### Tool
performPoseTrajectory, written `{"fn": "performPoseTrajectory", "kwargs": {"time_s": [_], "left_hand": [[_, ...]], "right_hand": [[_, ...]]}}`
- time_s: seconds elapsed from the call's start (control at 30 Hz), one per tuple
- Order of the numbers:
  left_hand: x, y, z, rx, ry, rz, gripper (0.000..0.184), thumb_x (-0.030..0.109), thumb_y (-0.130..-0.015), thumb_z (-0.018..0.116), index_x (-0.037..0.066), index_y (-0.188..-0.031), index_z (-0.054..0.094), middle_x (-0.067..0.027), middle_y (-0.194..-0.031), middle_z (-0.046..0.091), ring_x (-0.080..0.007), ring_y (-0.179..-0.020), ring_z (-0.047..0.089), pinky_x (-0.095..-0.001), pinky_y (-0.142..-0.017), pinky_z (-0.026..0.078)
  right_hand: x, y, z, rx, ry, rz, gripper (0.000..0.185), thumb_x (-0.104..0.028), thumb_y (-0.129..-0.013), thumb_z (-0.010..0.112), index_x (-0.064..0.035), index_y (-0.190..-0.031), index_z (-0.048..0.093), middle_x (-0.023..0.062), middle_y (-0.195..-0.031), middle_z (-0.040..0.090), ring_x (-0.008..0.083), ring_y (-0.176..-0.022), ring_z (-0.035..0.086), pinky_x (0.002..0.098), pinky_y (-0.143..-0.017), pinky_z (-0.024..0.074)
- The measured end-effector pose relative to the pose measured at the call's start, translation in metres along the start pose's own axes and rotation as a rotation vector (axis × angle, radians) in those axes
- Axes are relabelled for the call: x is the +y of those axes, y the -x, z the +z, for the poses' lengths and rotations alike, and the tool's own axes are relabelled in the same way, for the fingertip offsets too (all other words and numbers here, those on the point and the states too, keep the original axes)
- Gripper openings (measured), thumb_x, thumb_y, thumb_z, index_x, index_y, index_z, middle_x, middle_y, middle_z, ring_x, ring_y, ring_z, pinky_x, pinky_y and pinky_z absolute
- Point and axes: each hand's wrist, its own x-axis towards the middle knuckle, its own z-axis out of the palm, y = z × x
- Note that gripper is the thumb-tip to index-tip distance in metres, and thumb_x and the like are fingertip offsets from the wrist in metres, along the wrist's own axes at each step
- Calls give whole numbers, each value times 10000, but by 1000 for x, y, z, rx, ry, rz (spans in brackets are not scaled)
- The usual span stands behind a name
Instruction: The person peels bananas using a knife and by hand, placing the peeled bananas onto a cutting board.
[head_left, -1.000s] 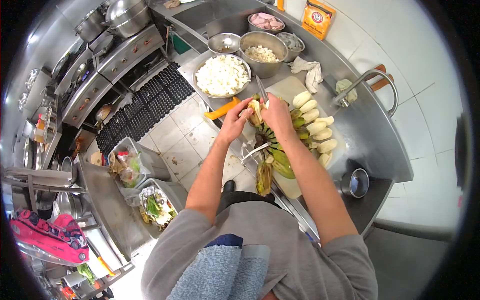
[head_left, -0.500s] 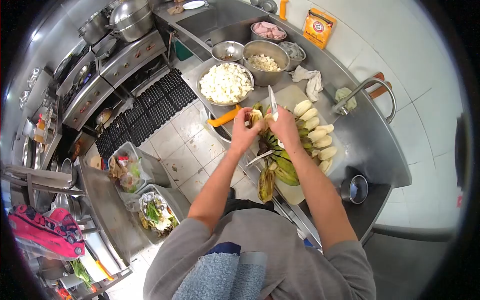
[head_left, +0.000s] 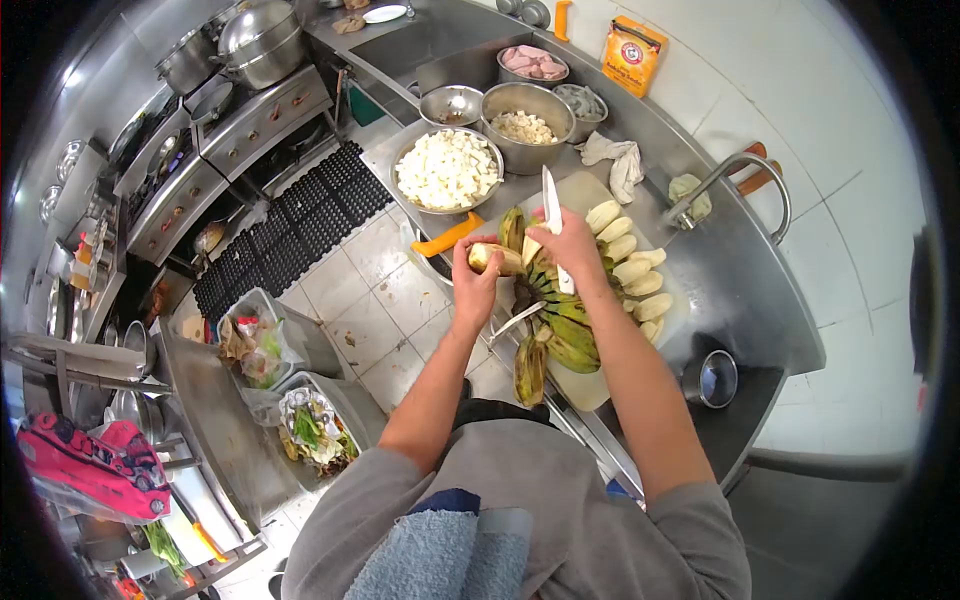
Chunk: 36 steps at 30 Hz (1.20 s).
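My left hand (head_left: 472,284) is closed around a plantain (head_left: 500,259) with a pale, partly bare surface. In my right hand (head_left: 568,247) is a knife (head_left: 551,200), its blade pointing away from me and its white handle showing below the palm. Something pale, perhaps peel, shows by the right fingers. Under and between the hands lies a bunch of green plantains (head_left: 571,342) with dark marks. Several peeled plantains (head_left: 633,271) lie in a row to the right on the cutting board (head_left: 588,388). An opened, browned peel (head_left: 530,372) rests at the board's near left.
Beyond my hands stand a bowl of white cubes (head_left: 448,170), a pot with pale pieces (head_left: 526,127) and a bowl of pink meat (head_left: 533,63). A faucet (head_left: 735,170) arches at the right. Waste bins (head_left: 330,365) stand on the floor at left.
My left hand has moved left and slightly down with the plantain, apart from the right hand. The right hand still holds the knife, now turned so its handle shows.
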Motion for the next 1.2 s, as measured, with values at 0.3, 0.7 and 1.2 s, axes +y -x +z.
{"fn": "performPoseTrajectory", "kwargs": {"time_s": [0.3,0.7,1.2], "left_hand": [[2,2,4,31,8,-92,287,48,-874,663,42,-1131,535,-28,-1066,611,-92,-920,577,-257,-799,505],[-7,1,2,52,41,-99,283,13,-855,607,33,-1131,548,-44,-1081,619,-129,-967,581,-280,-868,478],[-2,0,5,60,130,-142,284,24,-867,619,15,-1141,544,-69,-1148,624,-136,-1027,577,-291,-928,468]], "right_hand": [[-55,-15,22,-461,600,-295,244,-212,-818,693,12,-916,684,243,-904,683,435,-925,642,483,-803,521],[0,-51,32,-614,707,-669,266,-237,-816,694,-36,-990,696,213,-922,695,414,-897,655,470,-797,527],[-12,-45,33,-589,464,-431,286,-266,-795,673,-22,-943,688,253,-865,673,430,-869,651,487,-749,521]]}}
